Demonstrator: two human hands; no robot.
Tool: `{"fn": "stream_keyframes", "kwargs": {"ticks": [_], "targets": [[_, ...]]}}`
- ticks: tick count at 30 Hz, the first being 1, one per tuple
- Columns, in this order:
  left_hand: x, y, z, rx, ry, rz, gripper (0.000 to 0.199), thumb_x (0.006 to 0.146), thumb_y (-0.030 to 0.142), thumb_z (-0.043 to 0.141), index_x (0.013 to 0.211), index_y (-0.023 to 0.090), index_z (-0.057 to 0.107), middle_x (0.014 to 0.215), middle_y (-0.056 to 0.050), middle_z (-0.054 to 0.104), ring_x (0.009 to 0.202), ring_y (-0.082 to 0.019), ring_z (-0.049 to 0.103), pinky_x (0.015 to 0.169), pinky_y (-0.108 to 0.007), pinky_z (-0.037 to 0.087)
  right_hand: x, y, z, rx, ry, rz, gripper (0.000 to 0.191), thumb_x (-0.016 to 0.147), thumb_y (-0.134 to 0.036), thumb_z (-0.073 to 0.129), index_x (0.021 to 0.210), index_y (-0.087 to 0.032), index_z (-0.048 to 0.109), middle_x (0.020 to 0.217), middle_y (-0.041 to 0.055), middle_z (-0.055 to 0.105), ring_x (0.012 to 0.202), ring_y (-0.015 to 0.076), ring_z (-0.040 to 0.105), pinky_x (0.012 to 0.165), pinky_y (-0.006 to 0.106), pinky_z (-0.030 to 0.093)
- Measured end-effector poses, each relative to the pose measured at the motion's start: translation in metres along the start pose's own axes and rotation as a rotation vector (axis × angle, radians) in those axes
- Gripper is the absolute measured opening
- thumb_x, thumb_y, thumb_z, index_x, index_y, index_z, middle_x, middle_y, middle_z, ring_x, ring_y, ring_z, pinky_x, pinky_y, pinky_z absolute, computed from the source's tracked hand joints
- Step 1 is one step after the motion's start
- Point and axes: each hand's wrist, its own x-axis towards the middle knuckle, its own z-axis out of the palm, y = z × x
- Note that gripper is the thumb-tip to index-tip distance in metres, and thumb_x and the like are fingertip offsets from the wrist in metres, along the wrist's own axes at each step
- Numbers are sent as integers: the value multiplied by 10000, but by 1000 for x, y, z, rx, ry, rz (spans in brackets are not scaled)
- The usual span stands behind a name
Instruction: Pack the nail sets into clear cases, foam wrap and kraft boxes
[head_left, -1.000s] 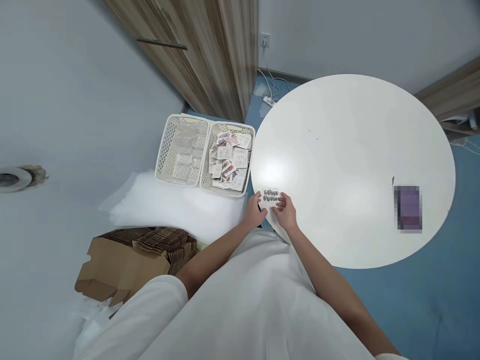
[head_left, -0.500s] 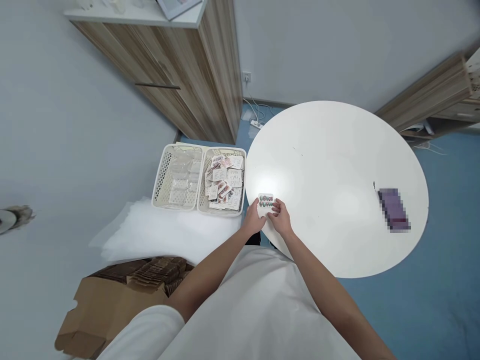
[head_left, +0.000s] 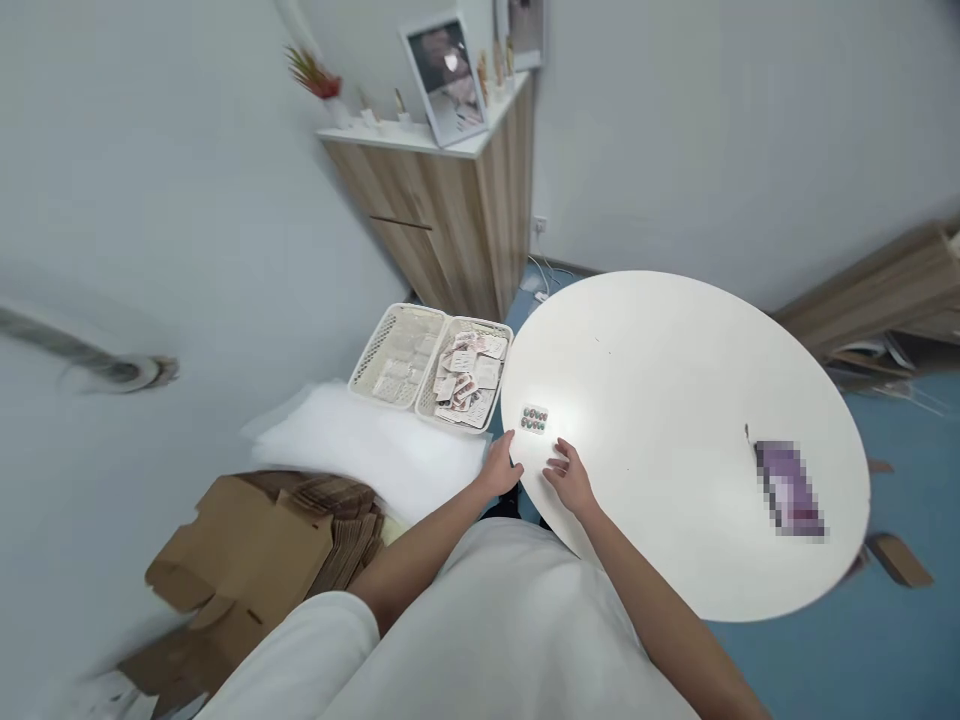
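Observation:
A small white card (head_left: 535, 419) with two rows of glossy red and green ovals, which look like press-on nails, lies flat on the white round table (head_left: 675, 350) near its left edge. My left hand (head_left: 500, 467) is at the table's rim, just below and left of the card, with thumb and fingers apart and nothing in it. Below and right of the card, my right hand (head_left: 570, 477) hovers over the tabletop or rests on it; I cannot tell which. Its fingers are spread and hold nothing. Neither hand touches the card.
Left of the table, one white basket (head_left: 427, 395) holds many small cards; the basket beside it (head_left: 360, 365) holds clear plastic boxes. White foam sheets (head_left: 367, 450) and flattened cardboard boxes (head_left: 247, 560) lie nearer me. A blurred purple object (head_left: 791, 490) sits at the table's right.
Both hands have let go of the card and drawn back toward me; it now lies on the table. The camera view has tilted up, showing more of the cabinet top.

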Motion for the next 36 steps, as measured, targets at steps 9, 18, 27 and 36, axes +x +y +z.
{"fn": "stream_keyframes", "kwargs": {"ticks": [9,18,27,36], "targets": [[-73,0,22,-17,-96,-110,465,717,265,527,1168,164,468,1178,-107,531,1007,-229,532,849,-353,418,-34,25,-36,-104,-48,-6,528,654,-299,547,1166,-217,445,1108,76,545,706,131,585,787,356,452],[-109,8,8,77,-145,-132,543,724,389,532,1213,171,440,1226,-112,503,1042,-257,516,845,-359,403,-27,14,-27,-70,-261,-38,366,639,-336,583,971,-183,573,888,54,612,704,144,581,732,326,469],[-120,-15,-25,-4,-48,-192,548,723,408,535,1218,196,440,1233,-89,502,1034,-254,525,826,-337,417,-10,-17,11,-114,-393,-55,358,656,-352,576,972,-186,565,879,56,610,713,155,581,701,330,474],[-84,-53,-96,-112,151,-123,466,751,350,535,1181,186,465,1147,-92,556,945,-191,566,737,-285,460,19,-50,85,-271,-422,-75,380,675,-377,550,1005,-191,561,878,60,616,643,149,566,579,303,460]]}}
